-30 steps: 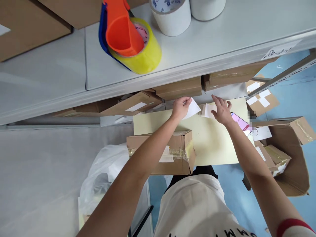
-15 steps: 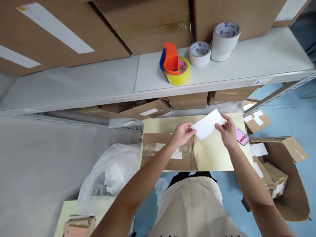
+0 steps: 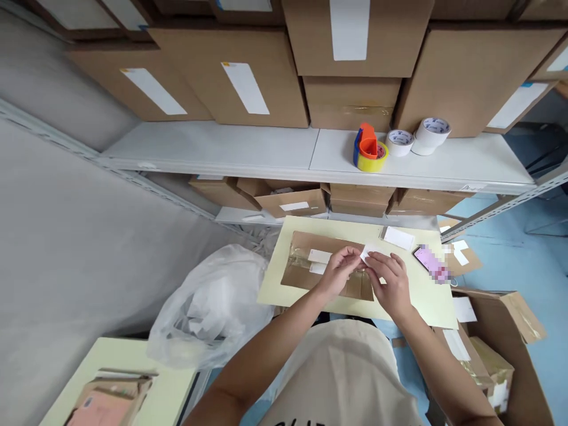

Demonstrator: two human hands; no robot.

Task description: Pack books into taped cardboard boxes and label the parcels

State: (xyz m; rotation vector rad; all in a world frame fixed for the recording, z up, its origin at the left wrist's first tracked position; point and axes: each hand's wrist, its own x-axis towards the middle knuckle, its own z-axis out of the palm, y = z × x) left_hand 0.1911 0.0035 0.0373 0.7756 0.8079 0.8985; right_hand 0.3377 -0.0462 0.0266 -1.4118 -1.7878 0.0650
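Hands close together, over the R end of the taped carton [image 3: 302,275] on the pale table [image 3: 432,303]. L hand [image 3: 341,269] pinches a small white slip [image 3: 364,254]; R hand [image 3: 391,281] sets fingertips against it, though whether they clamp can't be told. Poss. faults: (a) slip, prob. thin, creases or tears if the hands pull unevenly; (b) if adhesive (unverified), it folds on itself or clings to a finger; (c) a wide R-hand sweep knocks the white cards [image 3: 398,238] or phone [image 3: 426,260], the latter nr table's R edge.
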